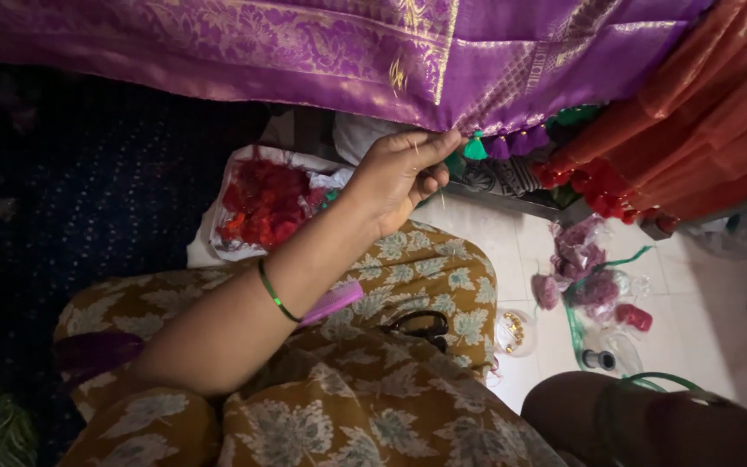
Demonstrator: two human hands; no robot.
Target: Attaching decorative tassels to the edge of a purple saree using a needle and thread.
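My left hand (399,173) reaches up and pinches the lower edge of a purple, gold-patterned cloth (304,52), right beside a green tassel (475,149) in a row of purple and green tassels. A thin thread shows at the fingertips. A green bangle (274,294) circles that forearm. My right arm (650,424), with green bangles, lies dark at the bottom right; its fingers are hidden. Black scissors (421,327) and a pink strip (332,303) rest on my lap, which is covered in yellow floral cloth.
An open plastic bag of red tassels (265,203) lies beyond my knee. Orange-red cloth (702,130) with red tassels hangs at the right. On the white tiled floor lie small bags of pink and red thread (585,277), a clear tub of beads (513,333) and a spool (600,359).
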